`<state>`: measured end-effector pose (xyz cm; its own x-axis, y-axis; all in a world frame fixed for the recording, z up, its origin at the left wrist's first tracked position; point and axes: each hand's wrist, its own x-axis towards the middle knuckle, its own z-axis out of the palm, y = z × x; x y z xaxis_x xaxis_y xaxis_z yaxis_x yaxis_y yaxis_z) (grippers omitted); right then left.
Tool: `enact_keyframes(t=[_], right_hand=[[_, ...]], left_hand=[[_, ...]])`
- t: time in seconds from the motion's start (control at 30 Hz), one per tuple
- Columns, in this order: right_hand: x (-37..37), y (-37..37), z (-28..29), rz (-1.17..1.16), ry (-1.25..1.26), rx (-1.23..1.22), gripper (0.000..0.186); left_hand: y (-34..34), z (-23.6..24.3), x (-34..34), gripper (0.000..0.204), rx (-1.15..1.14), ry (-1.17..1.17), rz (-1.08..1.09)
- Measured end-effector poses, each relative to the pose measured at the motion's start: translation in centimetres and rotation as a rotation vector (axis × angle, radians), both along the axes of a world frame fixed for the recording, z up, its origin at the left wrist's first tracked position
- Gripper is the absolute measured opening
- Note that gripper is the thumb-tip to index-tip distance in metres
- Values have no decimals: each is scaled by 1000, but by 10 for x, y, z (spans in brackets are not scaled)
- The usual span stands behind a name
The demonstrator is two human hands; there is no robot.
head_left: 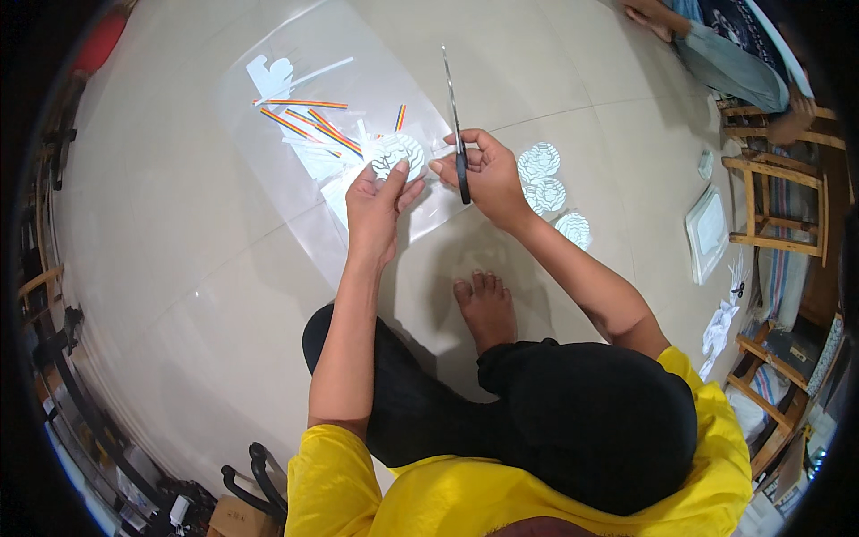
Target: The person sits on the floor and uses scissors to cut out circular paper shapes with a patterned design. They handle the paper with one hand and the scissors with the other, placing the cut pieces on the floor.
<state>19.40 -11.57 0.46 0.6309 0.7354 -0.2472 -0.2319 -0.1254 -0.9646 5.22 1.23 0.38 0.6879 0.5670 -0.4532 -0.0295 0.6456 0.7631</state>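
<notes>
Left hand [371, 206] pinches a round white cutout [407, 150] with dark wavy lines above the right part of a clear plastic sheet [385, 80], thumb pressed on the cutout's face and fingers curled beneath; the left forearm [358, 313] reaches almost straight toward the sheet. Right hand [490, 179], at the sheet's right edge, holds black-handled scissors [463, 174] across its fingers, blades pointing away from the body. Its thumb and fingertips are close to the cutout's edge, though I cannot tell whether they touch. The right elbow bends outward, so the right forearm [573, 251] slants inward toward the sheet.

On the sheet's far left part lie white paper shapes [270, 79]; across its middle are rainbow-striped strips [300, 105], several crossing one another. A bare foot [488, 313] rests on the tiled floor, nearer the body than the sheet. Just right of the sheet lie more round patterned cutouts [541, 194], partly overlapping; well to its right stands a wooden stool [777, 242].
</notes>
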Motion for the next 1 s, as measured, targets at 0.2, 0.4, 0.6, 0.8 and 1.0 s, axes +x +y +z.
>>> enact_keyframes(t=[0.2, 0.4, 0.6, 0.8, 1.0], right_hand=[[-35, -37, -13, 152, 214, -168, 38], [-55, -47, -10, 205, 276, -158, 33], [-51, -38, -2, 209, 275, -186, 39], [-50, -38, -2, 217, 275, -177, 38], [-51, -37, 1, 209, 278, -188, 36]], left_hand=[[8, 3, 0, 32, 30, 23, 173], [9, 3, -2, 31, 41, -15, 174], [6, 6, -2, 30, 47, -41, 165], [4, 7, -3, 29, 46, -46, 166], [5, 7, -4, 29, 42, -56, 167]])
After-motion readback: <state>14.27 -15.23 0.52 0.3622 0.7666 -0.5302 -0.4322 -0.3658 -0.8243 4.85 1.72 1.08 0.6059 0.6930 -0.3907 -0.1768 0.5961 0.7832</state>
